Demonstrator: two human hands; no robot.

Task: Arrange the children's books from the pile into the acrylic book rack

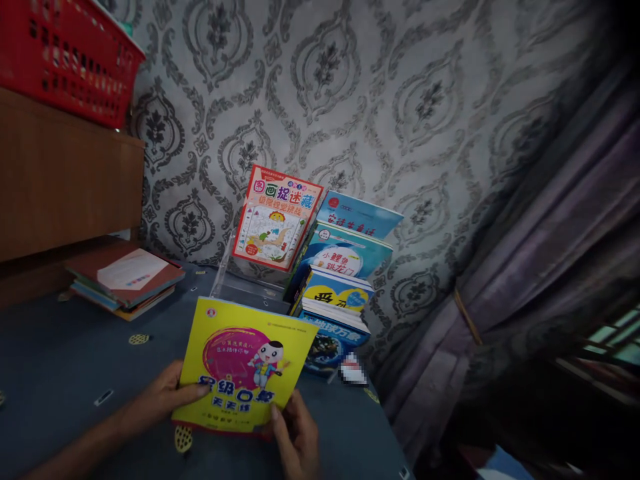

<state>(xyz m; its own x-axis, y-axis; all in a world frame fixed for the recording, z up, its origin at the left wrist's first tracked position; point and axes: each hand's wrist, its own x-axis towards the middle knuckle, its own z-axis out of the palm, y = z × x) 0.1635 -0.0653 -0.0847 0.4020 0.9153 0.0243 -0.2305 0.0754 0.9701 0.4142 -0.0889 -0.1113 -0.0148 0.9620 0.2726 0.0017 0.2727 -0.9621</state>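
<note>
Books (341, 260) already stand in the transparent rack (253, 292), mid-frame; the yellow arithmetic workbook (243, 370), lower centre, is outside it, pinched at its edges by the left hand (163, 395) and right hand (301, 437). From here, its back and most fingers are hidden; pixelation (353, 369) masks something at the rack's right.

Dim room — patterned wallpaper (367, 87), gathered purplish curtain (540, 220).

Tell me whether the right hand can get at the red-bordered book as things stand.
Probably not: the right hand has its grip on the yellow book, which is held up between it and the red-bordered book farther back.
</note>
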